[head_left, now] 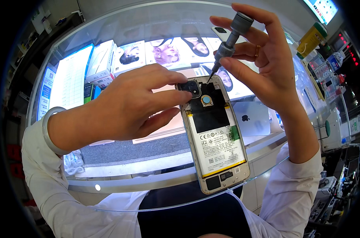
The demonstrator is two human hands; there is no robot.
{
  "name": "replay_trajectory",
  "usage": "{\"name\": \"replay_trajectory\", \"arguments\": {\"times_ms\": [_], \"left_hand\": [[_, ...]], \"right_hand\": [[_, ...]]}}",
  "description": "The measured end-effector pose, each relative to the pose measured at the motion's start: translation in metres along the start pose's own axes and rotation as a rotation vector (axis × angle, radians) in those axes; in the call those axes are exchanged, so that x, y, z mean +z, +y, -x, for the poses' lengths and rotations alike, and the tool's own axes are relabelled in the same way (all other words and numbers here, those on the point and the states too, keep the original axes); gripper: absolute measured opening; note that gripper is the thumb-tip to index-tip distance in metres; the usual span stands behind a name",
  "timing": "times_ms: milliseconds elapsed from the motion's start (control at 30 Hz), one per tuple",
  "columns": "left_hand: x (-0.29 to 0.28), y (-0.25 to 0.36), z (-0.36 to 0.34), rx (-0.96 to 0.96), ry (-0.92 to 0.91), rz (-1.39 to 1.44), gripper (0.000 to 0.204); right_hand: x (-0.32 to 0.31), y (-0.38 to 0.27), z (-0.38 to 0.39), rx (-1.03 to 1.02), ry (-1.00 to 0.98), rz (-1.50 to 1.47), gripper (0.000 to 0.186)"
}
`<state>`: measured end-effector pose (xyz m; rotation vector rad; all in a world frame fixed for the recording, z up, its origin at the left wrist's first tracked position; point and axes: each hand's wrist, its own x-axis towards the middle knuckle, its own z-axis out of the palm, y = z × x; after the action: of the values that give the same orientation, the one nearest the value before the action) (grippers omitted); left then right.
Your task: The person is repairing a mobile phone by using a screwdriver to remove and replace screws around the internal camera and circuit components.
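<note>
A smartphone (217, 152) with its back off lies on the glass counter in front of me. Its white battery, black film and a round sensor are bare. At its upper left corner is the camera module (193, 89), which my left hand (134, 99) grips between thumb side and fingers; the thumb is partly hidden. My right hand (267, 63) holds a grey precision screwdriver (226, 47) upright and slightly tilted, index finger on its cap. The thin tip touches or nearly touches the phone's top, just right of the camera.
Under the glass top (156, 200) stand boxes (164, 51) with printed portraits, and a silver tablet or laptop (251, 118) lies to the right. Another phone (221, 31) is near the far side. A yellow container (311, 40) and clear plastic boxes (327, 69) stand at right.
</note>
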<state>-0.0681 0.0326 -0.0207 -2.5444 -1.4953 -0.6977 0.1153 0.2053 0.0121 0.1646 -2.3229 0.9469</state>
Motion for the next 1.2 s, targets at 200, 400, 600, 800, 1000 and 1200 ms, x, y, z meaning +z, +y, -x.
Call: {"name": "replay_trajectory", "arguments": {"times_ms": [200,400,600,800,1000,1200], "left_hand": [[0.0,-0.001,0.001,0.01,0.008,-0.001,0.042],[0.001,-0.001,0.001,0.009,0.014,0.001,0.042],[0.001,-0.001,0.001,0.01,0.01,-0.008,0.041],[0.002,-0.001,0.001,0.012,0.01,-0.005,0.042],[0.001,0.0,0.0,0.016,0.01,0.006,0.042],[-0.001,0.002,0.0,0.01,0.001,-0.005,0.041]], "right_hand": [[-0.008,0.017,0.003,-0.049,0.088,-0.03,0.066],[-0.004,0.019,0.003,-0.053,0.079,0.01,0.065],[0.002,0.0,0.001,0.046,0.088,0.103,0.066],[0.002,0.003,0.004,-0.027,0.141,0.191,0.065],[0.001,0.0,0.005,-0.045,0.11,0.248,0.065],[0.002,0.001,0.0,-0.138,0.015,0.113,0.063]]}}
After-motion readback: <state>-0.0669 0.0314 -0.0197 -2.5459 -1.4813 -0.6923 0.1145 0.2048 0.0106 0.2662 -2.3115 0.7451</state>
